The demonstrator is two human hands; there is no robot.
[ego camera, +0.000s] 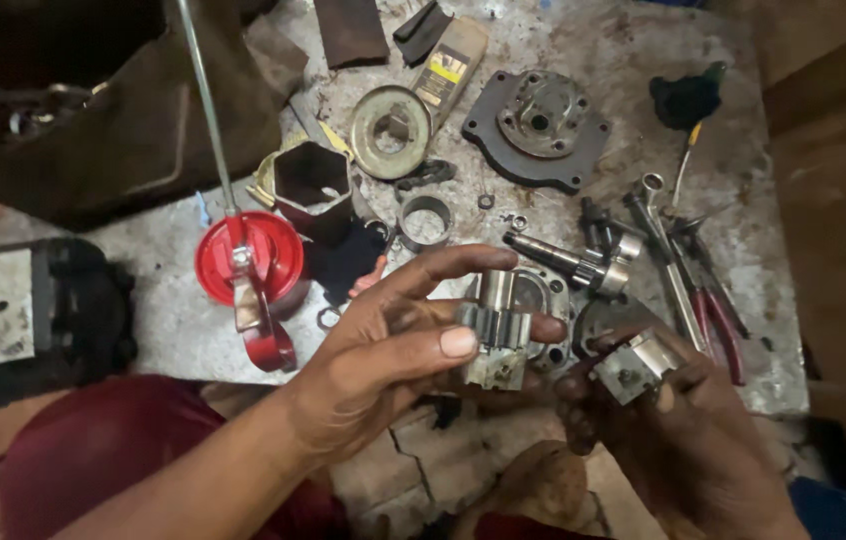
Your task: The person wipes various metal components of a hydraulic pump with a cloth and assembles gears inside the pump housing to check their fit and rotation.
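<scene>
A: What's the left hand (383,345) got?

B: A gear shaft (495,335), steel, pinched between thumb and fingertips. It stands roughly upright in front of a round housing (543,300) on the bench (173,320).

A: And the right hand (673,420)?

B: Fingers curled tight round a small metal block (633,365), low on the right, near the gear shaft but not touching it.

A: What lies around them?

B: A red oil can (248,262) with a long spout to the left, a hex socket (311,185) behind it, and a ring (425,222) beside that. Further back are a slotted disc (390,130) and a dark cover plate (538,128). A second shaft (568,262) lies just behind the housing, with red-handled pliers (715,315) and a spanner (665,250) on the right
</scene>
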